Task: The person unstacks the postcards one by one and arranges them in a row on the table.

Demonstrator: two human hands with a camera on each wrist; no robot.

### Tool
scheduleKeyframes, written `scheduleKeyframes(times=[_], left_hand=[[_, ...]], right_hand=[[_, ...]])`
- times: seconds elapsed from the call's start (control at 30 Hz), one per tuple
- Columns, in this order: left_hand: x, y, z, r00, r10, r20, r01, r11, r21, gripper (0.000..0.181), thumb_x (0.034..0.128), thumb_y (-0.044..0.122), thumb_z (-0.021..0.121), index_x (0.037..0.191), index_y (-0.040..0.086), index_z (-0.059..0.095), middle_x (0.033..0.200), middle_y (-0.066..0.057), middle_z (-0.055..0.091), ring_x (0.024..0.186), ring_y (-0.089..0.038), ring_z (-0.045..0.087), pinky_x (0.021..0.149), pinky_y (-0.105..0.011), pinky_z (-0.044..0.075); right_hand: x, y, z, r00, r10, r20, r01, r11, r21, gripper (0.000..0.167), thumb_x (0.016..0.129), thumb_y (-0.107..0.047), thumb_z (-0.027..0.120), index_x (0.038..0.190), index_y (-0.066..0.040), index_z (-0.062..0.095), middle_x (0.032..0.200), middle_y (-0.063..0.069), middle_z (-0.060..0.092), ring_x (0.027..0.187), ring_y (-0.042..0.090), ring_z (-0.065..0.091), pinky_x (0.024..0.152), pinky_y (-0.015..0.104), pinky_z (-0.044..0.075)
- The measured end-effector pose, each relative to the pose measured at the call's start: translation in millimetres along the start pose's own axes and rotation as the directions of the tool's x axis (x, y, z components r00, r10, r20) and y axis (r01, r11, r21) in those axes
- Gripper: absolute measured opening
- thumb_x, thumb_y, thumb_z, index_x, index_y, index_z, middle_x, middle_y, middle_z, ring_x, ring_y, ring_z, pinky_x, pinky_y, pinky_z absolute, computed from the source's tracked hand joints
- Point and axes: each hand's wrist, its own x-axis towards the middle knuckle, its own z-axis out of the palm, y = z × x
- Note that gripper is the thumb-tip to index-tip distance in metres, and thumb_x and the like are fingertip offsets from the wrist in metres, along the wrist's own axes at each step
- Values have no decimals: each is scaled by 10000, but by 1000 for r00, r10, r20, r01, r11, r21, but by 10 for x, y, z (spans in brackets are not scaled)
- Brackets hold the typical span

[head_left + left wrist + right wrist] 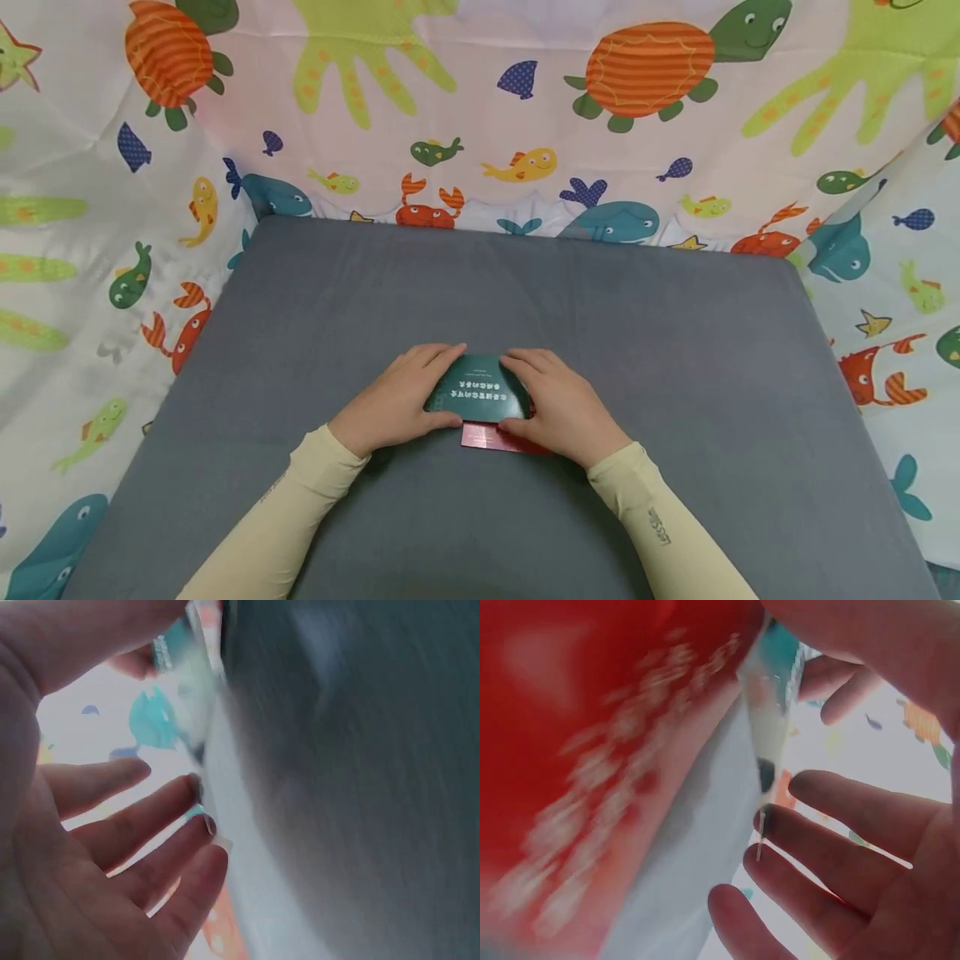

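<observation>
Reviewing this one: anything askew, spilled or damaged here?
Slightly askew: a red card shows past the near edge of the green card between the left hand and right hand, offset rightward, so their edges don't line up. No spill or damage shows.

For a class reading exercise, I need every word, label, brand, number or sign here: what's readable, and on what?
Nothing can be read with certainty.
Green card: white characters, too small to read.
Pink card: faint lettering, too small.
Red surface, right wrist view: white lettering, blurred.
Right sleeve: dark lettering, unclear.
Left sleeve: dark mark, too small.
</observation>
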Motion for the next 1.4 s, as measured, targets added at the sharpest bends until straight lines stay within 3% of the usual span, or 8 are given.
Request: scheduleKeyframes(times=[0.17, 0.4, 0.63, 0.8, 1.0, 1.23, 1.4], left_hand=[[-153, -426, -288, 996, -86, 5, 86, 996, -11, 988, 895, 445, 891, 1686, 146, 379, 1650, -99, 480, 1504, -332, 465, 1252, -608, 392], [-313, -1064, -669, 977, -214, 11, 214, 972, -102, 1083, 877, 373, 918, 1725, 180, 272, 1713, -119, 398, 1554, -362, 400, 1246, -670, 349], [-489, -1482, -862, 960, -271, 68, 277, 954, -116, 1047, 920, 374, 883, 1730, 168, 252, 1751, -175, 312, 1589, -407, 335, 1245, -670, 356], [-566, -1730, -978, 950, -303, 73, 310, 946, -100, 1026, 928, 366, 875, 1729, 198, 258, 1754, -175, 300, 1578, -416, 329, 1239, -685, 357], [-600, -1857, -1077, 945, -311, 100, 320, 943, -95, 998, 943, 351, 861, 1725, 171, 269, 1747, -206, 307, 1563, -439, 338, 1232, -691, 358], [-599, -1887, -1144, 937, -328, 119, 335, 941, -44, 984, 966, 297, 838, 1730, 143, 237, 1746, -239, 289, 1557, -467, 332, 1235, -707, 341], [-549, -1856, -1112, 927, -351, 133, 356, 934, -16, 1013, 961, 298, 843, 1733, 120, 212, 1753, -258, 264, 1570, -491, 309, 1239, -723, 324]], right_hand=[[531, -273, 123, 998, -28, 49, 29, 999, -24, 860, 856, -501, 897, 1567, -147, 568, 1578, 39, 587, 1467, 237, 532, 1160, 454, 541], [1179, -698, 338, 997, -45, 69, 48, 998, -32, 858, 883, -524, 869, 1574, -131, 547, 1557, 39, 601, 1452, 234, 536, 1168, 422, 533], [1590, -1041, 595, 996, -37, 82, 44, 995, -87, 856, 898, -554, 849, 1579, -140, 538, 1560, 18, 604, 1457, 224, 540, 1153, 397, 542], [1823, -1231, 696, 997, -35, 72, 43, 992, -116, 843, 902, -583, 832, 1572, -156, 550, 1543, 5, 622, 1409, 207, 573, 1120, 381, 562], [1994, -1334, 758, 996, -38, 85, 49, 990, -130, 837, 902, -599, 823, 1568, -169, 555, 1542, -3, 630, 1377, 194, 597, 1106, 364, 570], [2066, -1385, 828, 996, -13, 89, 22, 995, -99, 816, 912, -606, 811, 1561, -181, 560, 1524, -27, 644, 1383, 179, 598, 1091, 361, 576], [2047, -1333, 849, 994, 0, 112, 9, 997, -73, 845, 916, -621, 799, 1582, -176, 533, 1583, -16, 598, 1460, 180, 546, 1127, 361, 557]])
